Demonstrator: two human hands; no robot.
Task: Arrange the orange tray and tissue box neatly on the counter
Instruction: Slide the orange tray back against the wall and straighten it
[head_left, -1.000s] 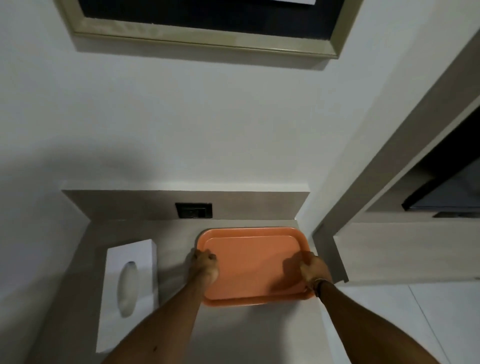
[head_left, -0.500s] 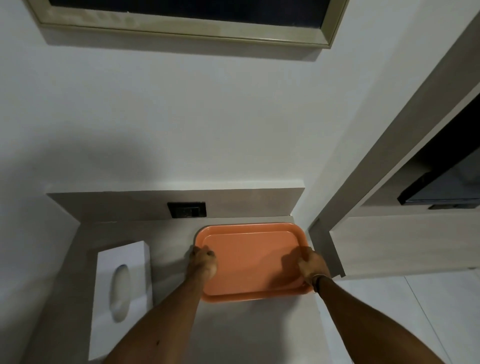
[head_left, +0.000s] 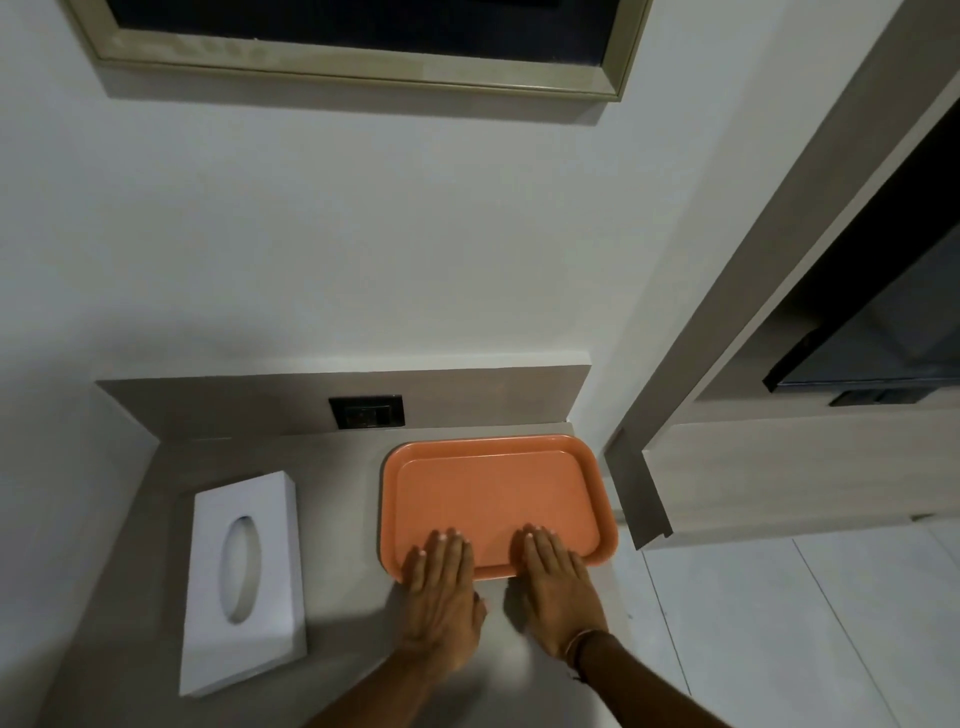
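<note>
An orange tray (head_left: 493, 493) lies flat at the back right corner of the grey counter (head_left: 343, 519). My left hand (head_left: 441, 597) and my right hand (head_left: 558, 590) lie flat and open, side by side, with their fingertips resting over the tray's near rim. Neither hand grips anything. A white tissue box (head_left: 244, 577) with an oval slot lies on the counter's left side, slightly skewed, well apart from the tray and my hands.
A black wall socket (head_left: 366, 411) sits in the low backsplash behind the tray. A framed picture (head_left: 363, 57) hangs above. To the right are a wooden panel (head_left: 639, 499) and a shelf unit with a dark screen (head_left: 872, 364); white floor lies below.
Both hands have left the tray's left and right sides and now rest flat on its near edge. The tray sits a little closer to the back right corner.
</note>
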